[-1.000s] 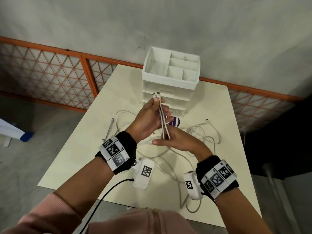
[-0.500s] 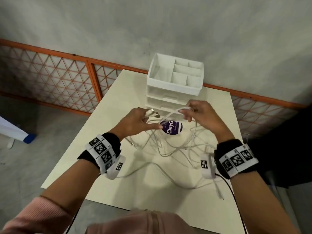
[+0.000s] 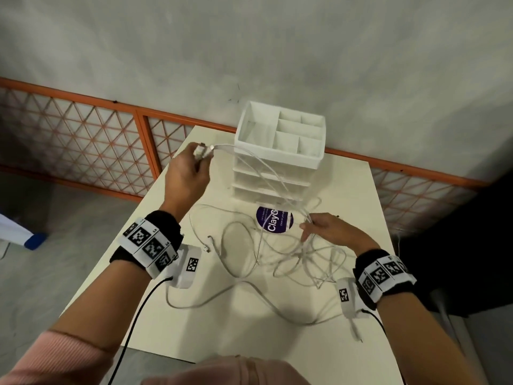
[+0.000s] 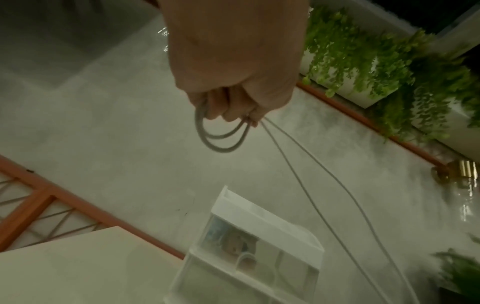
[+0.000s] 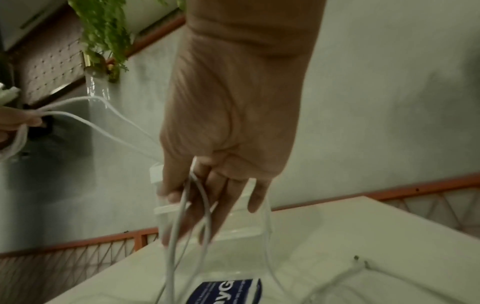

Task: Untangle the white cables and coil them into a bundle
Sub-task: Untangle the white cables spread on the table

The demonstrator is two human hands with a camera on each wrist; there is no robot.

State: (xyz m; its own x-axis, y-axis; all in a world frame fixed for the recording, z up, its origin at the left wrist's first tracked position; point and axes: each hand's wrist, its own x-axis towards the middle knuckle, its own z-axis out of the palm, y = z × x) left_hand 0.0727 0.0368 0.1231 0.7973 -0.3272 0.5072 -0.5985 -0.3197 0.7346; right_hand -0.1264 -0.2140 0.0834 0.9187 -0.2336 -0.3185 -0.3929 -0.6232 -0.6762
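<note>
Several white cables [image 3: 299, 254] lie tangled on the cream table [image 3: 249, 334]. My left hand [image 3: 201, 157] is raised at the left of the white drawer organizer [image 3: 280, 145] and grips cable ends with their connectors. In the left wrist view its curled fingers [image 4: 228, 107] hold two small cable loops [image 4: 221, 142]. Two strands stretch from there down to my right hand [image 3: 308, 229], low over the tangle. In the right wrist view those strands [image 5: 179, 216] pass between the thumb and the nearly straight fingers [image 5: 221, 205], lightly pinched.
A round purple sticker [image 3: 274, 219] lies in front of the organizer. Loose connector ends [image 3: 206, 244] rest left of the tangle, and one long strand loops toward the near edge. An orange lattice fence [image 3: 83, 151] runs behind the table against a grey wall.
My left hand has lifted up and to the left with the cable ends. My right hand has dropped toward the tangle at the right, drawing two strands out between the hands.
</note>
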